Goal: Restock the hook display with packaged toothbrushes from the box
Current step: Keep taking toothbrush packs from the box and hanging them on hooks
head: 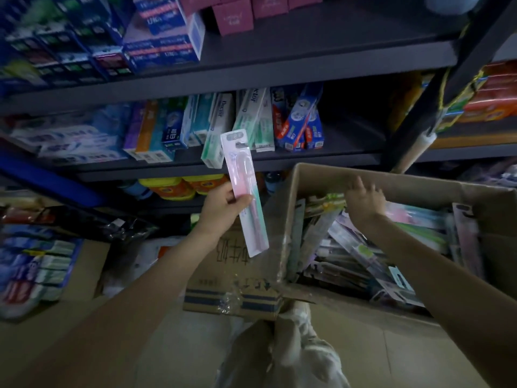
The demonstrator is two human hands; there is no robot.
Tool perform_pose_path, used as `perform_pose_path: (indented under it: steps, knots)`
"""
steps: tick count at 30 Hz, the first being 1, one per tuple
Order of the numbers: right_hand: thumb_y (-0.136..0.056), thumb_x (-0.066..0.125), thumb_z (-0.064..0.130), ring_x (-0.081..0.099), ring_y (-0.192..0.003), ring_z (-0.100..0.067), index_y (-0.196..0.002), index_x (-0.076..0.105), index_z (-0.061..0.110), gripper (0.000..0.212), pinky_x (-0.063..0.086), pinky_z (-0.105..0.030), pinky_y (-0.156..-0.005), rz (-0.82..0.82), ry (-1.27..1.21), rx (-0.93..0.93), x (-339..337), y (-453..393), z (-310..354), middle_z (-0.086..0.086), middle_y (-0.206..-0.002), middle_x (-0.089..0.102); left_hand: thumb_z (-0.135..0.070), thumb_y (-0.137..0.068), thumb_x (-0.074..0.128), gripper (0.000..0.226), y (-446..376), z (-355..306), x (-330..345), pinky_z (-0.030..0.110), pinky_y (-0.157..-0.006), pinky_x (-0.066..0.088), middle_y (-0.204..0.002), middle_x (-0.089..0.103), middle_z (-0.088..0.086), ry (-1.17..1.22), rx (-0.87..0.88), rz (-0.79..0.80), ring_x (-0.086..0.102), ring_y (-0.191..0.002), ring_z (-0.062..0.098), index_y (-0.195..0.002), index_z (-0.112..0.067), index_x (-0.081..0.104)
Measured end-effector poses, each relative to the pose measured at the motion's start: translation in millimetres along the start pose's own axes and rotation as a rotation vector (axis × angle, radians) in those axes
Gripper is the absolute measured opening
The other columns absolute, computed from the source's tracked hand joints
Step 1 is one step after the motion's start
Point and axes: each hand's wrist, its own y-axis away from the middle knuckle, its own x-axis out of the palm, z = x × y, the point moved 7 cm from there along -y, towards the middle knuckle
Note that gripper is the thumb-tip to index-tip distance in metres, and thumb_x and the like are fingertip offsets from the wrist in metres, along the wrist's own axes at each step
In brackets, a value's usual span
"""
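Observation:
My left hand [221,208] grips a pink and teal packaged toothbrush [242,189] near its middle and holds it upright in front of the shelves. An open cardboard box [291,219] stands to the right, filled with several packaged toothbrushes [349,247] lying at mixed angles. Over the far part of that box my right hand [363,201] reaches in with its fingers spread, touching the packs there. Blur hides whether it holds one. No hook display is in view.
Dark metal shelves [251,74] carry toothpaste boxes [195,124] and pink cartons [233,16]. A black upright post [436,99] stands just behind the box. More stock lies in a carton at the lower left [36,270]. A pale bag [293,345] sits by my legs.

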Motion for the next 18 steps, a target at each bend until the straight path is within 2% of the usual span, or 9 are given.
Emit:
perform_pose_path:
  steps: [2, 5, 7, 9, 11, 12, 13, 16, 18]
  knots:
    - [-0.092, 0.048, 0.01, 0.057, -0.108, -0.034, -0.121, 0.057, 0.013, 0.031, 0.046, -0.038, -0.086, -0.05, -0.014, -0.038, -10.5, 5.6, -4.3, -0.01, -0.129, 0.047, -0.008, -0.087, 0.061, 0.015, -0.1, -0.3, 3.6, 0.014, -0.07, 0.048, -0.088, 0.065, -0.005, 0.01, -0.006, 0.034, 0.061, -0.082, 0.005, -0.101, -0.009, 0.062]
    - [-0.09, 0.053, 0.019, 0.058, -0.104, -0.034, -0.108, 0.062, 0.009, 0.023, 0.046, -0.038, -0.082, -0.141, -0.197, -0.033, -33.8, 14.4, -19.5, -0.015, -0.111, 0.059, -0.008, -0.087, 0.061, 0.021, 0.4, -4.4, 11.7, 0.024, -0.079, 0.05, -0.097, 0.066, 0.001, 0.036, -0.002, 0.091, 0.062, -0.09, 0.013, -0.108, -0.008, 0.062]
    - [-0.087, 0.06, 0.016, 0.056, -0.096, -0.033, -0.097, 0.064, -0.001, 0.02, 0.044, -0.036, -0.077, -0.351, -0.459, -0.088, -76.5, 23.9, -29.0, -0.019, -0.099, 0.058, -0.009, -0.087, 0.061, 0.021, -1.7, -10.6, 14.5, 0.023, -0.08, 0.049, -0.098, 0.066, 0.001, 0.069, -0.004, 0.136, 0.062, -0.09, 0.012, -0.108, -0.01, 0.062]
    - [-0.089, 0.059, 0.011, 0.055, -0.08, -0.02, -0.094, 0.061, 0.0, 0.013, 0.038, -0.022, -0.067, -0.52, -0.718, -0.142, -131.9, 43.7, -33.5, -0.016, -0.089, 0.053, -0.009, -0.087, 0.061, 0.02, -4.9, -21.2, 15.2, 0.022, -0.078, 0.049, -0.096, 0.066, 0.0, 0.099, -0.005, 0.189, 0.062, -0.088, 0.012, -0.107, -0.012, 0.061]
    - [-0.096, 0.05, 0.016, 0.057, -0.056, -0.005, -0.09, 0.054, 0.014, 0.007, 0.039, -0.015, -0.047, -0.487, -0.96, -0.19, -176.4, 60.9, -22.8, -0.011, -0.078, 0.056, -0.007, -0.087, 0.061, 0.023, -8.8, -34.0, 10.3, 0.025, -0.078, 0.05, -0.095, 0.066, 0.0, 0.138, 0.006, 0.219, 0.062, -0.09, 0.016, -0.108, -0.014, 0.061]
    - [-0.097, 0.046, 0.018, 0.06, -0.049, -0.005, -0.088, 0.05, 0.018, 0.01, 0.042, -0.015, -0.041, -0.428, -1.111, -0.222, -193.3, 67.9, -12.4, -0.011, -0.075, 0.057, -0.007, -0.087, 0.06, 0.025, -10.2, -42.2, 5.4, 0.025, -0.076, 0.05, -0.094, 0.065, -0.001, 0.157, 0.019, 0.23, 0.061, -0.091, 0.017, -0.11, -0.014, 0.06]
    - [-0.098, 0.045, 0.018, 0.064, -0.05, -0.009, -0.088, 0.049, 0.018, 0.011, 0.047, -0.018, -0.042, -0.379, -1.282, -0.258, -209.0, 73.4, -2.4, -0.011, -0.074, 0.06, -0.007, -0.087, 0.059, 0.027, -11.3, -50.3, -2.9, 0.024, -0.074, 0.05, -0.095, 0.065, -0.001, 0.171, 0.036, 0.237, 0.061, -0.091, 0.017, -0.113, -0.014, 0.059]
    - [-0.092, 0.052, 0.018, 0.069, -0.063, -0.017, -0.084, 0.055, 0.011, 0.012, 0.057, -0.026, -0.06, -0.344, -1.649, -0.332, -251.9, 90.5, 29.2, -0.004, -0.07, 0.065, -0.013, -0.089, 0.058, 0.024, -10.8, -66.6, -52.7, 0.021, -0.075, 0.048, -0.101, 0.065, 0.001, 0.19, 0.088, 0.241, 0.061, -0.094, 0.015, -0.113, -0.013, 0.06]
    - [-0.078, 0.063, 0.034, 0.07, -0.07, -0.02, -0.08, 0.06, 0.01, 0.025, 0.057, -0.029, -0.067, -0.311, -1.742, -0.424, -276.3, 102.0, 58.2, -0.005, -0.071, 0.067, -0.019, -0.09, 0.057, 0.015, -8.3, -64.5, -98.6, 0.026, -0.075, 0.044, -0.095, 0.065, 0.003, 0.199, 0.097, 0.24, 0.061, -0.09, 0.016, -0.101, -0.011, 0.065]
